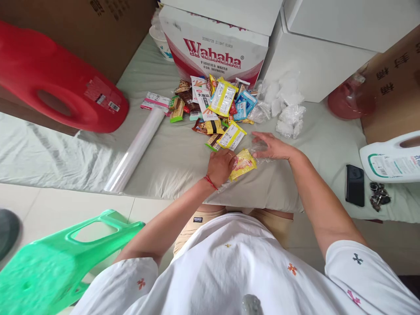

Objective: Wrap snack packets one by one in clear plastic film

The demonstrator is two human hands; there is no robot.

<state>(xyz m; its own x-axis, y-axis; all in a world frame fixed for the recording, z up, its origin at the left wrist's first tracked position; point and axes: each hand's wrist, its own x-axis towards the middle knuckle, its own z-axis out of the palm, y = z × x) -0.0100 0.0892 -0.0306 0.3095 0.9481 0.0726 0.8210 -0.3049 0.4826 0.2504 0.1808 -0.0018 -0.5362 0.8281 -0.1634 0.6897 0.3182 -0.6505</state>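
Observation:
My left hand (220, 165), a red string round its wrist, is curled on the left end of a yellow snack packet (243, 164) that lies inside a clear plastic bag (259, 154) on the grey-white cloth. My right hand (271, 146) lies flat with fingers stretched out on the bag's upper right part. Just beyond the hands lies a heap of several snack packets (215, 107), with a yellow-and-white packet (232, 136) nearest my left hand.
A roll of clear film (136, 151) lies left of the heap. A Wahaha water carton (215, 46) and white boxes (311, 61) stand behind. Crumpled clear bags (287, 109) lie right of the heap. Red jug (55, 78) far left, white jug (392, 159), phone (355, 184) and keys (379, 197) right, green stool (62, 258) below.

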